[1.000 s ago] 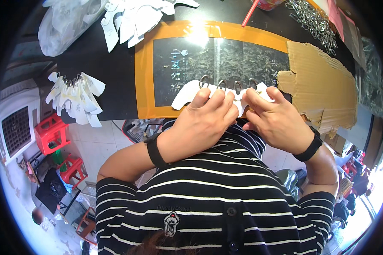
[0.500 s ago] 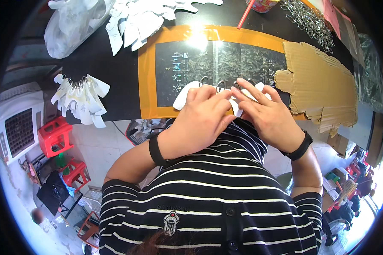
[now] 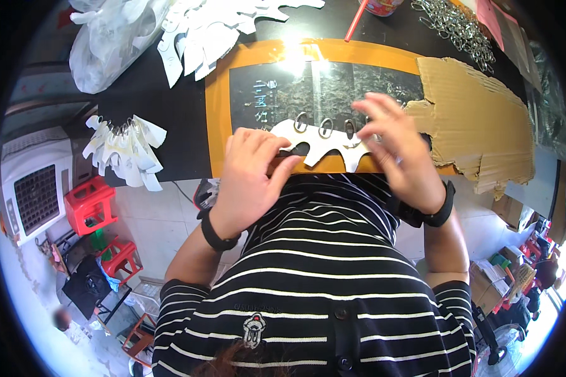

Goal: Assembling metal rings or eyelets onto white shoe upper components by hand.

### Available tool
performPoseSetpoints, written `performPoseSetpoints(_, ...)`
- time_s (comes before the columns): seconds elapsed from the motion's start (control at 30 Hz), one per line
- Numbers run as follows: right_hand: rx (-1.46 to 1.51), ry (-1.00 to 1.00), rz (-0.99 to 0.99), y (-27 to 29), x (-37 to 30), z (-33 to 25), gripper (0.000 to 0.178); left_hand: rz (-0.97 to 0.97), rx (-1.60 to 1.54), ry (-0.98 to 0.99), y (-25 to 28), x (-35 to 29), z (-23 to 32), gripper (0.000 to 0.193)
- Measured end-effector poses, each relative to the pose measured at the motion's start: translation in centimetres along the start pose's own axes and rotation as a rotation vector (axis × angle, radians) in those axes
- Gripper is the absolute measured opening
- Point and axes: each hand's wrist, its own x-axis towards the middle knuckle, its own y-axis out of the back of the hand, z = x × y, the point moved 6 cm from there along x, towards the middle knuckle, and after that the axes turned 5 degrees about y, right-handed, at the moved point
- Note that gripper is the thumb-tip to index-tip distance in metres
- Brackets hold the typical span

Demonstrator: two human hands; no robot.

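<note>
A white sheet piece with a scalloped edge (image 3: 324, 147) lies at the table's front edge. Several dark oval metal rings stand along its upper side, one of them a ring (image 3: 326, 128) near the middle. At the piece's left end is my left hand (image 3: 248, 179), fingertips touching it and thumb spread away from the fingers. Over the right end hovers my right hand (image 3: 405, 157), fingers apart and slightly blurred, with nothing seen in it. My right fingers partly cover the rightmost ring.
A bunch of white pieces on rings (image 3: 126, 144) hangs over the left table edge. White cut pieces (image 3: 201, 44) and a plastic bag (image 3: 116, 47) lie at the far left. Torn cardboard (image 3: 475, 125) is at right, a metal ring pile (image 3: 462, 31) behind it. Orange tape (image 3: 219, 119) borders the work surface.
My hands have moved apart, left hand leftward and right hand to the right, lifting off the piece. The white piece and its rings now show between them.
</note>
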Motion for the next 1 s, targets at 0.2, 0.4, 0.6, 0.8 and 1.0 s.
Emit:
performPoseSetpoints(0.2, 0.052, -0.145, 0.160, 0.0, 1.8, 2.7, 0.012, -0.046, 0.068, 0.027, -1.4, 0.1, 0.9, 0.023)
performPoseSetpoints(0.4, 0.042, -0.118, 0.001, -2.8, 3.4, 3.2, 0.012, 0.018, -0.001, -0.031, -3.1, 1.3, 1.4, 0.017)
performPoseSetpoints(0.6, 0.295, -0.395, 0.000, -1.6, 3.7, 3.7, 0.015, 0.182, 0.006, -0.157, -1.8, 1.7, 2.0, 0.017)
performPoseSetpoints(0.8, 0.572, -0.302, 0.172, -1.1, 3.4, 3.3, 0.016, -0.123, -0.871, 0.592, -4.1, 1.7, -0.8, 0.013)
performPoseSetpoints(1.0, 0.288, -0.047, 0.293, 0.5, 3.7, 1.2, 0.025, -0.316, -1.333, 0.643, -5.2, 2.6, -0.4, 0.016)
